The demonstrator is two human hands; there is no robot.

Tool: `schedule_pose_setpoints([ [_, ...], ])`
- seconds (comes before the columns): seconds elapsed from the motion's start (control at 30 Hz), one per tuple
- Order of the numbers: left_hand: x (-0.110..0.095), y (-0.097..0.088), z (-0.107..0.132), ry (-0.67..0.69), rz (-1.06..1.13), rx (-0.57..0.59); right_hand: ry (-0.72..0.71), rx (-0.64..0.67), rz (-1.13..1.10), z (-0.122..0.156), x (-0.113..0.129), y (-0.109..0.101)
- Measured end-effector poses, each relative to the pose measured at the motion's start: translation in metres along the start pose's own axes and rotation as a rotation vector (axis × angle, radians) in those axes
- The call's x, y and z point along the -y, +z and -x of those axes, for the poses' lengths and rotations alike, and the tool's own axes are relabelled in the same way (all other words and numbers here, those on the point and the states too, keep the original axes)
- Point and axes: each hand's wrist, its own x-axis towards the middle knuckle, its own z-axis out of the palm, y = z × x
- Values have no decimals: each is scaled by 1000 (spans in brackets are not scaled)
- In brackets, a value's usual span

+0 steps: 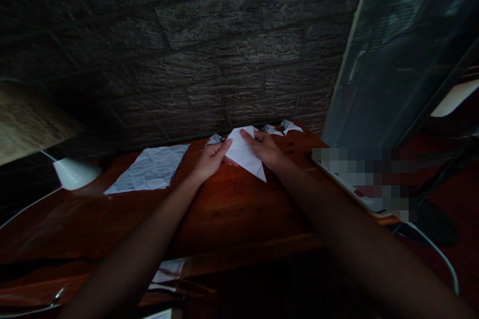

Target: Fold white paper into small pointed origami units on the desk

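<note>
A white folded sheet of paper (245, 152) is held up above the wooden desk, one pointed corner aimed down and to the right. My left hand (212, 159) grips its left edge, thumb on the front face and fingers behind. On the upper right side, my right hand (267, 148) pinches the same paper with its thumb pressed on the front. Behind my hands, along the wall, stand several small folded paper shapes, among them one at the right (291, 126) and one at the left (214, 139); my hands partly hide the row.
Creased paper (149, 169) lies flat on the desk (239, 214) to the left. Beyond it stands a lamp with a white base (77, 173). A thin, partly blurred-out device (352, 189) rests at the right edge. A stone wall (239, 60) rises behind. Papers (168, 271) lie below the desktop.
</note>
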Motion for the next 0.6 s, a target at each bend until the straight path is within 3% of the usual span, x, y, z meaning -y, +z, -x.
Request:
schedule_pose_setpoints([
  [0.2, -5, 2, 2, 14, -48, 14, -36, -57, -16, -2, -1, -1],
  [0.4, -14, -3, 11, 17, -193, 79, -53, 8, -157, 1, 7, -4],
  [0.6, -12, -3, 8, 86, -131, 7, -39, -1, -132, -1, 9, -5],
])
